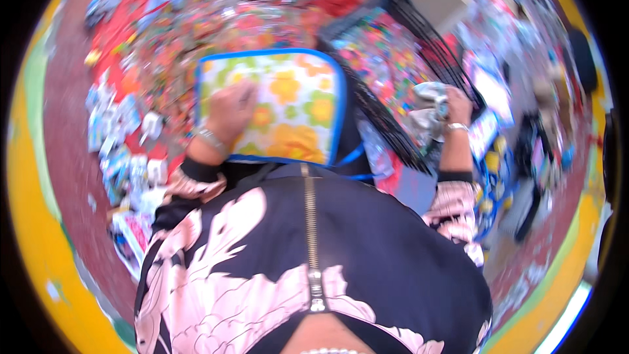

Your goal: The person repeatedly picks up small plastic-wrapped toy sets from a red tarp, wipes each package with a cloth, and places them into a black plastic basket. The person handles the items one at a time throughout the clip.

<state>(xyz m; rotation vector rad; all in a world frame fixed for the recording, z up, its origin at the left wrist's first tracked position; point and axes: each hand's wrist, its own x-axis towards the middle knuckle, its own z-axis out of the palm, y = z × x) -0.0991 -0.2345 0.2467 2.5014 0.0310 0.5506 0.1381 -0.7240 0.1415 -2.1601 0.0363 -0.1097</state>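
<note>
Head view, looking down past a dark jacket with pink leaf shapes point(367, 242); motion blur softens much of it. The landmark is a flowered mat point(288, 115) with blue edging, spread at the person's lap.

To the right of the mat, a crumpled grey-white bundle point(429, 99) hangs over the near right part of a black slatted crate point(386, 118); whether it touches the crate's contents cannot be told. The bundle lies just left of the right fingers, on the mat's side of them. It is too crumpled to show a clear long axis. The right hand point(458, 106) is the nearer one, its fingers closed on the bundle; the forearm rises almost straight from the sleeve, a bracelet at the wrist.

The left hand point(232, 110) is over the left part of the mat, well apart from the bundle. Its forearm slants inward, palm seemingly down and fingers loosely bent; blur prevents telling whether they grip anything.

Small bright pieces point(386, 46) fill the crate. Beyond the mat spreads a colourful heap point(216, 29); to the mat's left lie white and blue items point(118, 124).
</note>
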